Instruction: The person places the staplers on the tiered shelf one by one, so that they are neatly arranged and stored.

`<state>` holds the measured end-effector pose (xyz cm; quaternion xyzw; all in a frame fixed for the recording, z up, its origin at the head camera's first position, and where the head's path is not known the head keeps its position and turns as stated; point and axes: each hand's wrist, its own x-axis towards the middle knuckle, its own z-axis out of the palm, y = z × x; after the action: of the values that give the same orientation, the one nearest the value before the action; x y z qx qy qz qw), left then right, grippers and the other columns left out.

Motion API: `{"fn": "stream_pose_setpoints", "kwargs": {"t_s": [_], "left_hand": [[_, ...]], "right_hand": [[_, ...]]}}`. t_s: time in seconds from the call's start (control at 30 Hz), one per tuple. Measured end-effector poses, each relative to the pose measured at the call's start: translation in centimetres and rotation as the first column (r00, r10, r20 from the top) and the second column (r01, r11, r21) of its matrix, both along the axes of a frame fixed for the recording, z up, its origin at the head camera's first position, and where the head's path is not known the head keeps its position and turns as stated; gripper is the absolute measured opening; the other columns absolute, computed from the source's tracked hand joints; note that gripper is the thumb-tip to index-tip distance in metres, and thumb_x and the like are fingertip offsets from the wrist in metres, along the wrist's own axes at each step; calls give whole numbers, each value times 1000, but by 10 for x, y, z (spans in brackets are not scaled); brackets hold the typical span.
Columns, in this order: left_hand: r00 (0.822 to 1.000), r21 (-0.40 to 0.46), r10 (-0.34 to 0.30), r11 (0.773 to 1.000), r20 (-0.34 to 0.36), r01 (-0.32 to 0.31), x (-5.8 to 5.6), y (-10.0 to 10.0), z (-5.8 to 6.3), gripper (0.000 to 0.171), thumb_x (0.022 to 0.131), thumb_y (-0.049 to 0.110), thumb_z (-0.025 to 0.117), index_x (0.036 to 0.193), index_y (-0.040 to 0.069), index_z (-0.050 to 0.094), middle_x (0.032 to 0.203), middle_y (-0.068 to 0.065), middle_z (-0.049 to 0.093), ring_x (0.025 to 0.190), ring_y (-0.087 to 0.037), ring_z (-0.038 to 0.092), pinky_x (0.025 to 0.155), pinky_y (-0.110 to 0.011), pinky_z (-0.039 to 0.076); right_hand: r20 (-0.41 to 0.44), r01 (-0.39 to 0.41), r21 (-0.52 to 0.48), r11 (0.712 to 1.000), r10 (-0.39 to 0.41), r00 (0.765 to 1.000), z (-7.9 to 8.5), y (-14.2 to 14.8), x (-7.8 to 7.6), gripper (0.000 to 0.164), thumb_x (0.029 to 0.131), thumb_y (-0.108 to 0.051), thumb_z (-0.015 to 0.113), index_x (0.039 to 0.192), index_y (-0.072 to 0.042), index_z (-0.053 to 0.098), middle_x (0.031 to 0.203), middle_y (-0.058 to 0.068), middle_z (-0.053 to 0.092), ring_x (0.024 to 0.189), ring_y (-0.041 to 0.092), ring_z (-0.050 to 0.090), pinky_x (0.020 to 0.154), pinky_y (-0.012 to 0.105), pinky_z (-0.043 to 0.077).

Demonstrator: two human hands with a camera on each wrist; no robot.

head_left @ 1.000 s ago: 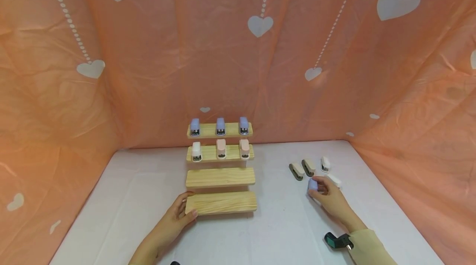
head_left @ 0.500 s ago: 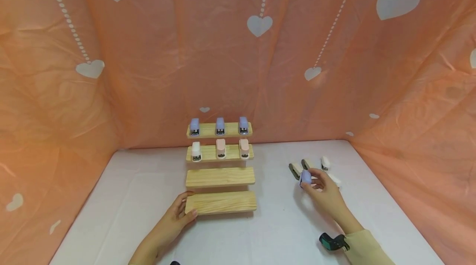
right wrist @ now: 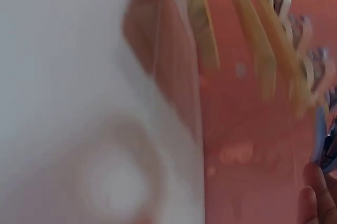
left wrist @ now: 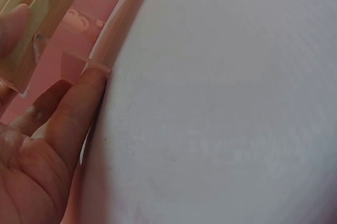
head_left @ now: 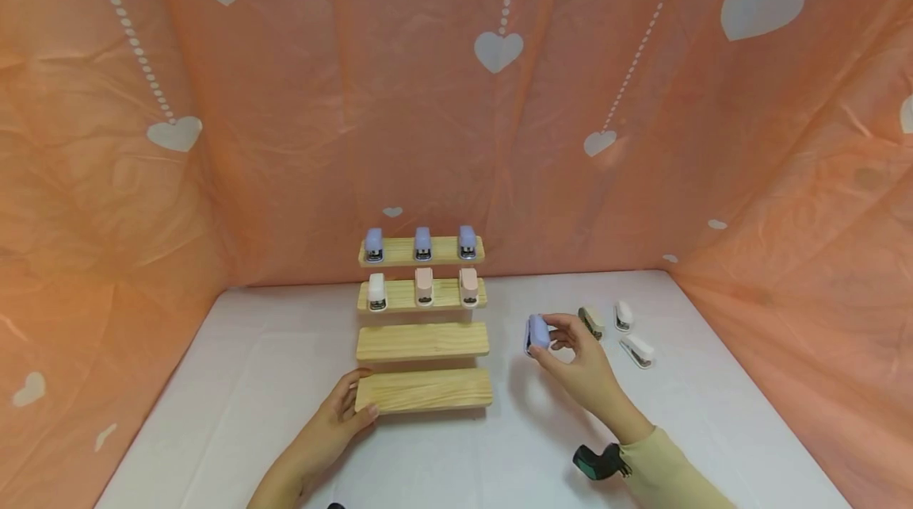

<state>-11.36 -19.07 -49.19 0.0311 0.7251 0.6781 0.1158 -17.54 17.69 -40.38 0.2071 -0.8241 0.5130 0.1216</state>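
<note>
My right hand pinches a mini purple stapler above the table, right of a stepped wooden rack. In the right wrist view, the purple stapler shows only in part at the right edge. With thumb in front and fingers behind, my left hand grips the left end of the lowest wooden shelf. The left wrist view shows the thumb on the shelf's wood and a fingertip at a clear support. Purple staplers line the top shelf; a white stapler and two pink staplers sit below.
Right of my right hand lie a beige stapler and two white staplers on the white table. The third shelf is bare. Orange cloth with white hearts surrounds the table on the back and sides.
My right hand has lifted the purple stapler and carried it left toward the rack. Another beige stapler seen earlier is now hidden behind that hand. The left hand stays in place.
</note>
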Motion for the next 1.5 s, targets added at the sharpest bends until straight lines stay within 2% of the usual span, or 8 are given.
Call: {"fn": "stream_pose_setpoints", "kwargs": {"t_s": [0.2,0.47,0.6,0.8,0.87,1.0,1.17,1.5], "left_hand": [[1000,6,-22,1000,-2,22,0,-1,-2,63,94,19,64,144,10,26,151,-29,24,136,-46,29,97,-34,48],[1000,-3,-10,1000,-4,10,0,-1,-2,63,94,19,65,144,11,28,151,-29,26,137,-46,28,97,-33,48],[1000,1,-3,1000,3,3,-1,-2,-2,63,93,19,65,144,11,28,151,-28,27,137,-45,28,98,-33,48],[1000,11,-13,1000,-2,13,0,-1,-1,63,94,18,64,144,10,27,151,-30,23,137,-46,27,97,-33,48],[1000,9,-8,1000,0,8,1,-1,-1,63,94,19,65,144,11,28,152,-29,23,138,-45,27,98,-34,48],[1000,-10,10,1000,4,-9,1,0,1,62,94,22,65,144,13,30,153,-29,22,137,-45,28,100,-38,46],[999,15,24,1000,28,-24,1,2,2,62,94,22,65,144,14,30,154,-27,21,137,-43,30,100,-40,46],[998,4,46,999,30,-46,2,3,1,62,93,23,66,144,14,31,154,-29,17,138,-44,27,100,-41,46]], "right_hand": [[-71,-100,-59,993,96,993,4,-30,6,49,78,6,76,120,9,52,111,19,59,92,24,61,78,42,53],[-82,-204,-61,977,199,977,8,-65,10,48,81,3,75,122,7,50,118,18,59,95,25,61,83,48,52],[-71,-231,-87,969,226,972,2,-82,11,48,82,4,74,123,7,48,118,19,58,97,28,60,79,46,54],[-24,-256,-118,960,254,967,-25,-112,0,53,84,-3,75,129,-3,47,120,13,57,100,27,60,80,42,56],[-17,-271,-109,956,271,962,-29,-122,-4,53,85,-9,75,130,-8,47,121,9,57,101,23,60,84,43,55],[19,-295,-49,954,296,955,-27,-141,-7,47,88,-21,73,128,-14,48,118,1,59,103,15,59,87,34,54],[39,-295,65,953,293,955,-20,-160,-9,43,90,-29,71,126,-16,51,116,-1,60,102,12,60,88,28,52],[64,-266,136,954,259,964,-22,-178,-17,44,88,-37,72,123,-19,54,100,-6,60,82,7,54,69,20,48]]}}
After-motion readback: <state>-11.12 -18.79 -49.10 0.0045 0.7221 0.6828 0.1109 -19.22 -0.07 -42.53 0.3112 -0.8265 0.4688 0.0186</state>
